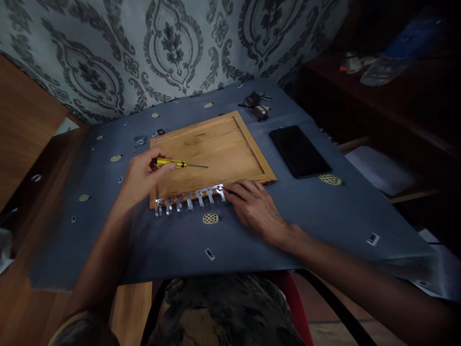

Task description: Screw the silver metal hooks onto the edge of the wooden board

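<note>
pointing right: screwdriver (181, 164), long axis crosswise | left fingers (154, 153) pinching it | right fingers (241, 189): grip unclear

Head view, down over table (252, 250)

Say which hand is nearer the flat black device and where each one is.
The right hand: at the right end of the hook strip, left of the flat black device and lower in view; the left hand is farther, at the left edge of the wooden board.
</note>
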Demonstrator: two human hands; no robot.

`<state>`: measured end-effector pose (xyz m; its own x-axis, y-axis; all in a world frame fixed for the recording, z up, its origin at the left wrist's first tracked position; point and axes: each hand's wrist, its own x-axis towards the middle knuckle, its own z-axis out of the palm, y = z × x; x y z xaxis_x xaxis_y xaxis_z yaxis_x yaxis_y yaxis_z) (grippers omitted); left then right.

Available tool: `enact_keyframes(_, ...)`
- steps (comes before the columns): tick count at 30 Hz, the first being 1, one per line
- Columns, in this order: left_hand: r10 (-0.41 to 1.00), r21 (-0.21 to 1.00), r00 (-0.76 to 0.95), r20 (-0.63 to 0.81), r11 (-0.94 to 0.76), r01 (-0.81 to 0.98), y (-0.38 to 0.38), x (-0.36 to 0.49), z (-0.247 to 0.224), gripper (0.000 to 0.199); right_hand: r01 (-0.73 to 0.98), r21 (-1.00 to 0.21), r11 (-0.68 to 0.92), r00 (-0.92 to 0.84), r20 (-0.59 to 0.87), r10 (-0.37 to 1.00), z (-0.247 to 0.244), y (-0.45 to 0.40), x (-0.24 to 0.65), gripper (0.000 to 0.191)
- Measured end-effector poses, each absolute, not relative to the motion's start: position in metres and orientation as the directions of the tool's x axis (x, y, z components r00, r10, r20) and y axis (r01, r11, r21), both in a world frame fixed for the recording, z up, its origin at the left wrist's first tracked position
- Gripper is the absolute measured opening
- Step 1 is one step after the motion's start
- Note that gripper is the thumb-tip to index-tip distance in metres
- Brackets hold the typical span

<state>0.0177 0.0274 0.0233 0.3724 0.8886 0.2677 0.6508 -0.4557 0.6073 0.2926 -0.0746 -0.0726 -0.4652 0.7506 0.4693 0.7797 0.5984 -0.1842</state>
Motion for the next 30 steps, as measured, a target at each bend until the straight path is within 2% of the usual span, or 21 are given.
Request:
enact_keyframes(2, 0.865, 0.714, 0.324, 0.384, -0.500, 0.490, 0.022, 0.033, 0.032, 0.027, 0.784, -0.177, 0.595, -0.466, 0.465, 0.753, -0.073, -0.075, 0.293, 0.035)
enact_keyframes(4, 0.838, 0.740, 0.283, 0.467, -0.546, 0.394, 0.016, 0.049, 0.037, 0.025, 0.788, -0.173, 0.591, -0.464, 0.463, 0.755, -0.073, -0.075, 0.293, 0.035)
enact_keyframes(9, 0.816, 0.774, 0.284, 0.503, -0.572, 0.272, 0.005, 0.078, 0.036, 0.027, 0.785, -0.184, 0.591, -0.462, 0.462, 0.757, -0.071, -0.076, 0.293, 0.038)
enact_keyframes(12, 0.792, 0.751, 0.332, 0.512, -0.601, 0.274, 0.000, 0.084, 0.029, 0.031, 0.783, -0.195, 0.591, -0.467, 0.444, 0.765, -0.070, -0.076, 0.293, 0.040)
enact_keyframes(19, 0.745, 0.650, 0.394, 0.538, -0.664, 0.368, -0.008, 0.084, 0.019, 0.018, 0.791, -0.141, 0.595, -0.464, 0.496, 0.734, -0.071, -0.076, 0.291, 0.033)
enact_keyframes(24, 0.656, 0.564, 0.414, 0.631, -0.755, 0.336, -0.005, 0.085, 0.018, 0.017, 0.790, -0.147, 0.595, -0.465, 0.489, 0.738, -0.070, -0.077, 0.291, 0.032)
enact_keyframes(30, 0.644, 0.556, 0.406, 0.648, -0.765, 0.326, -0.002, 0.086, 0.014, 0.015, 0.783, -0.163, 0.600, -0.469, 0.477, 0.743, -0.071, -0.076, 0.293, 0.035)
